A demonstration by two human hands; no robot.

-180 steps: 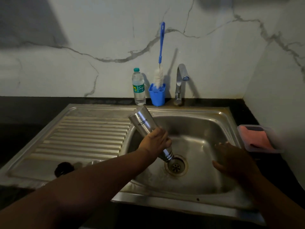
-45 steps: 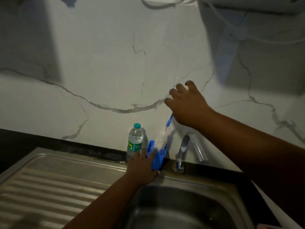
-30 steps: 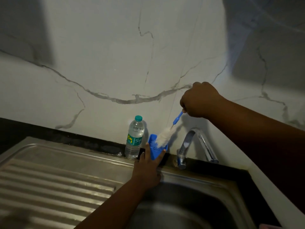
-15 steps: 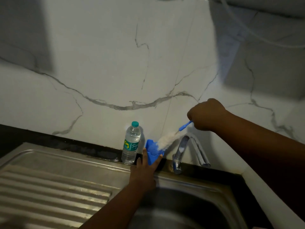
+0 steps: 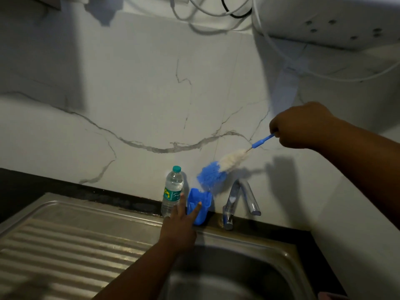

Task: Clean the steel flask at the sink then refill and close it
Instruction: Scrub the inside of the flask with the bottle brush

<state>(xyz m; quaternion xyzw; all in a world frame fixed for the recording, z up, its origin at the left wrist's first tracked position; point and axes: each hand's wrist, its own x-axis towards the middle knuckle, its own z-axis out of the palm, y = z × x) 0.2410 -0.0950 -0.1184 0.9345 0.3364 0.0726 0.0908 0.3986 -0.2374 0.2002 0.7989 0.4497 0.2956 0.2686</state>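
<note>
At the right of the frame the right hand (image 5: 303, 124) is fisted round the blue handle of the bottle brush (image 5: 225, 164), which slants down-left, its blue and white bristles clear above the blue holder (image 5: 200, 210). At lower centre the left hand (image 5: 179, 228) lies open, straight fingers against that holder. A plastic water bottle (image 5: 172, 191) stands just left; the tap (image 5: 233, 202) right. The steel flask is out of view.

Dull steel sink (image 5: 91, 239), plastic bottle (image 5: 172, 191)
</note>
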